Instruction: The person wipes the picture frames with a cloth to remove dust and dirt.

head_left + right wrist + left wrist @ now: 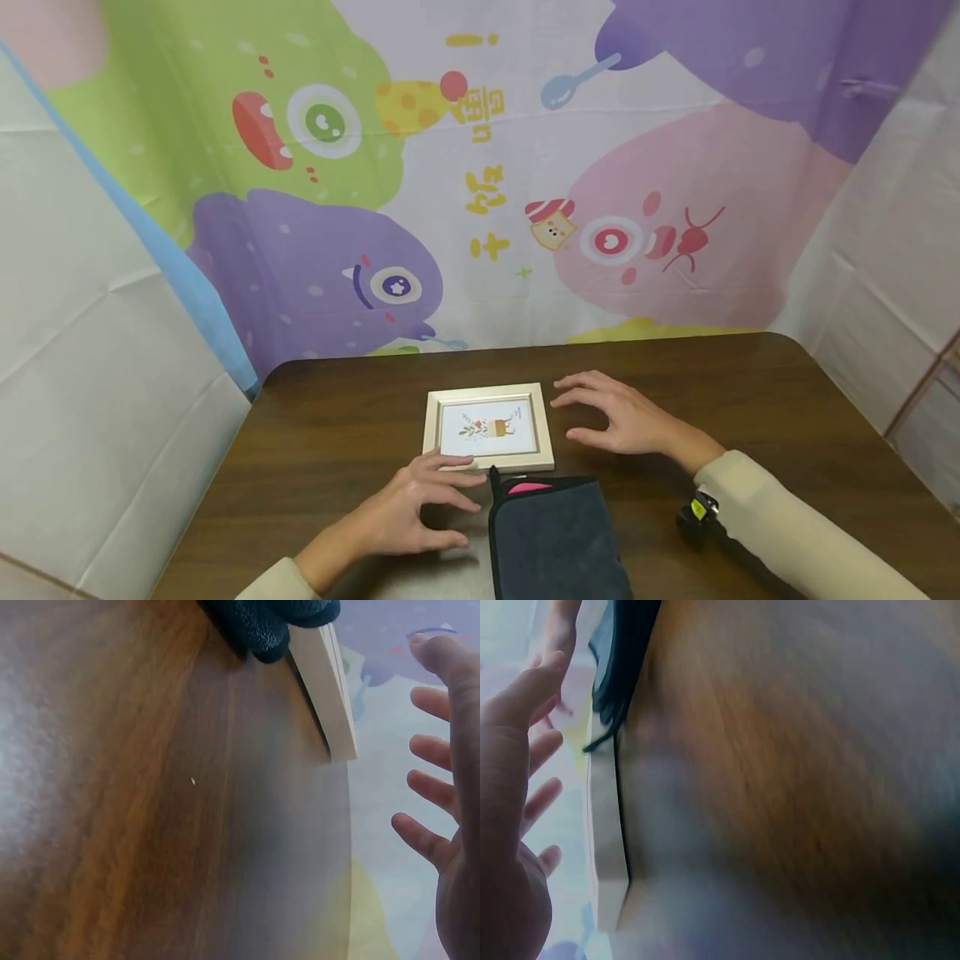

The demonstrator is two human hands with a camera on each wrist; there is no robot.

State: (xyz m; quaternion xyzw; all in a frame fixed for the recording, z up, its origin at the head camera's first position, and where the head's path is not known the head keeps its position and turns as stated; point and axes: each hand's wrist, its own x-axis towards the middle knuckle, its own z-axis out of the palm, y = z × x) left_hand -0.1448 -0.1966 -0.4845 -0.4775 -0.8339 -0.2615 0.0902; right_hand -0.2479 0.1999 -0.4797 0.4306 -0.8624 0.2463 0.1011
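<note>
A cream picture frame (pixel 542 421) lies face up on the brown table, showing a small drawing of a potted plant. Just in front of it is a dark grey fabric pouch (pixel 555 542) with black edging; something pink shows at its opening. My left hand (pixel 420 504) hovers with spread fingers left of the pouch, its fingertips near the frame's lower left corner. Off the frame's right side, my right hand (pixel 618 412) is held with fingers apart and nothing in it. In the right wrist view, the frame's pale side (pixel 326 690) and the pouch's edge (pixel 259 630) appear beyond the hand.
The wooden table (pixel 330 433) has rounded far corners. Behind it hangs a cloth (pixel 495 308) printed with cartoon monsters, and pale sheets (pixel 112 375) stand at both sides. A black device with a yellow-green mark (pixel 699 508) is at the right wrist.
</note>
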